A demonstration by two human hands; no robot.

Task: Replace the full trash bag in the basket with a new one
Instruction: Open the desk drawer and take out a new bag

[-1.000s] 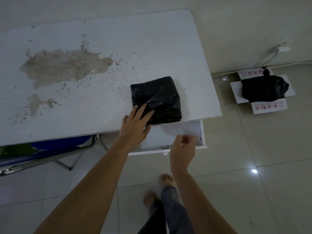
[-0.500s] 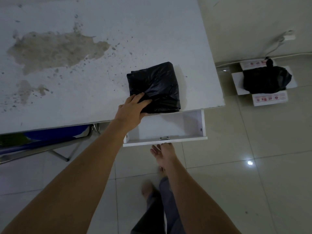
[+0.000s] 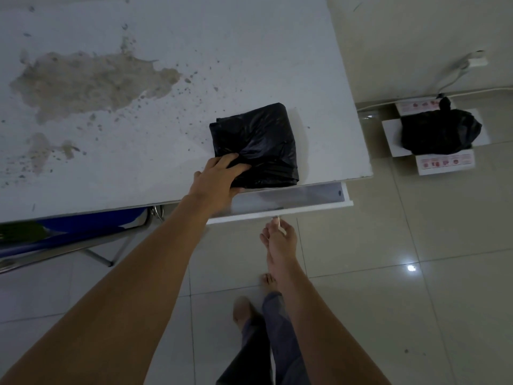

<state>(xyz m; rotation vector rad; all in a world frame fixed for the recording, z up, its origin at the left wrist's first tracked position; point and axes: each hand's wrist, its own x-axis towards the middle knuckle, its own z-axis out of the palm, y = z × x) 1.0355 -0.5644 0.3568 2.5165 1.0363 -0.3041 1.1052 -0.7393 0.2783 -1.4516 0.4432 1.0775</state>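
Observation:
A folded black trash bag (image 3: 261,140) lies on the white table (image 3: 172,31) near its front right corner. My left hand (image 3: 216,182) grips the bag's near left corner, fingers on top. Under the table edge a white drawer (image 3: 305,197) stands a little way out. My right hand (image 3: 280,240) is at the drawer's front, fingertips pinched on the small metal handle. A full, tied black trash bag (image 3: 438,132) sits in an open cardboard box (image 3: 444,163) on the floor at the right, by the wall.
The tabletop has a large brown stain at the left. A blue chair (image 3: 69,232) with metal legs is tucked under the table's left side. A power strip (image 3: 476,62) and cable run along the wall behind the box. My bare feet stand on glossy tiles.
The drawer has slid inward under the table. My right hand dropped from above the drawer to its handle. My left hand closed on the folded bag's corner.

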